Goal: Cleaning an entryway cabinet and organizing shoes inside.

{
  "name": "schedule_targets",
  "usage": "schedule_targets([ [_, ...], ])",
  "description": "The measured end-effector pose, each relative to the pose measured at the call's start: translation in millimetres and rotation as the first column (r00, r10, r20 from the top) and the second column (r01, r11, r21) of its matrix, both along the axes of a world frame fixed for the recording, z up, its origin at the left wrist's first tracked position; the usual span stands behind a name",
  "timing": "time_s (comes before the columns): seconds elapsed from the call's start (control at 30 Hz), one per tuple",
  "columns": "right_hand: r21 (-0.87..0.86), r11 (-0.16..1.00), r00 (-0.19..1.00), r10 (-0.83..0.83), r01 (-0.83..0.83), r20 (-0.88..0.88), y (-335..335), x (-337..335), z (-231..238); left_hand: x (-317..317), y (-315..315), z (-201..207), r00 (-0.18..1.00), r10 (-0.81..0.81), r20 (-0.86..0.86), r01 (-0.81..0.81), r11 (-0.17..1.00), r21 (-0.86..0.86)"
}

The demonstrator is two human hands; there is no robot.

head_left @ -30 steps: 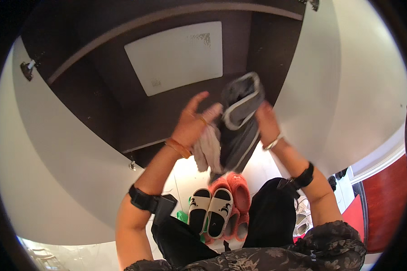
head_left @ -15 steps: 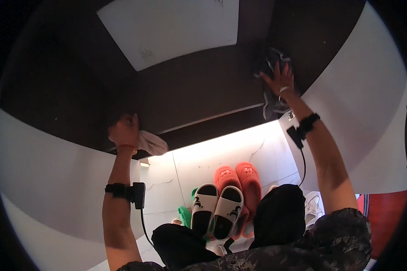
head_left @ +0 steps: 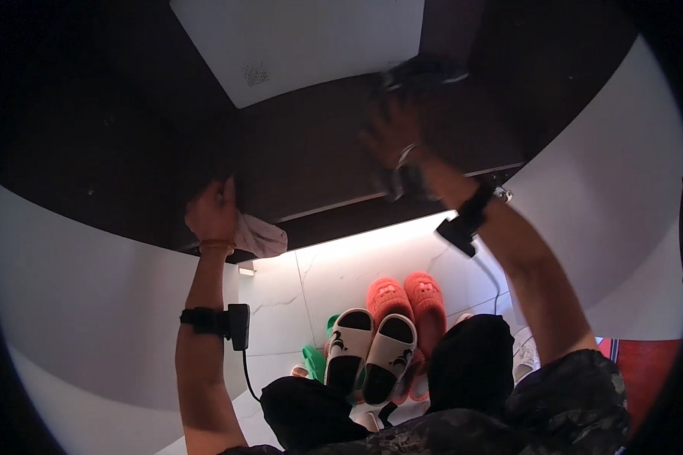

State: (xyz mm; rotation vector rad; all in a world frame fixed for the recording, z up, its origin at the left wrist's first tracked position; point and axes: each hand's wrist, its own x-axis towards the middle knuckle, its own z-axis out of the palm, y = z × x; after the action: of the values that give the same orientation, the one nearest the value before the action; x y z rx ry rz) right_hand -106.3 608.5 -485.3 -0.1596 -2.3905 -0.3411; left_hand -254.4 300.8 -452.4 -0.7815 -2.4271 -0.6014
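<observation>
My left hand (head_left: 211, 216) is closed around a pale pink cloth (head_left: 262, 236), at the front left edge of a dark brown cabinet shelf (head_left: 303, 152). The cloth hangs out beside the hand, over the shelf's edge. Farther right, my right hand (head_left: 395, 135) lies over a dark, light-striped cloth (head_left: 426, 73) on the shelf, with fingers spread. Motion blurs this hand, and part of the cloth is hidden beneath it. The cloth shows beyond the fingertips and again near the wrist.
A white panel (head_left: 303, 45) stands at the back of the shelf. White cabinet doors (head_left: 99, 303) flank it on both sides. Below, white slides (head_left: 388, 356), coral fluffy slippers (head_left: 425, 299) and green footwear (head_left: 313, 364) sit on marble-look tiles. Pale shoes (head_left: 525, 353) are partly hidden by my knee.
My right hand and the dark cloth have swept left across the shelf, from its right side toward the middle. My left hand keeps the pink cloth in about the same place.
</observation>
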Motion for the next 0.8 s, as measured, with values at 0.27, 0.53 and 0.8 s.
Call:
schedule_targets([
  [0.27,-0.233,0.945,0.888,0.302,-0.230,0.347,-72,-7,18,-8,-8,-13,0.999,-0.004,0.032,0.001,0.998,0.070],
  [0.53,0.218,0.770,0.606,-0.615,0.600,0.504,98,107,34,-14,-4,-13,1.000,0.005,-0.001,-0.004,0.996,0.084],
  [0.8,-0.068,0.849,0.817,-0.480,0.525,0.319,56,-22,-19,-14,-1,-16,0.999,-0.046,0.020,0.041,0.979,0.198],
])
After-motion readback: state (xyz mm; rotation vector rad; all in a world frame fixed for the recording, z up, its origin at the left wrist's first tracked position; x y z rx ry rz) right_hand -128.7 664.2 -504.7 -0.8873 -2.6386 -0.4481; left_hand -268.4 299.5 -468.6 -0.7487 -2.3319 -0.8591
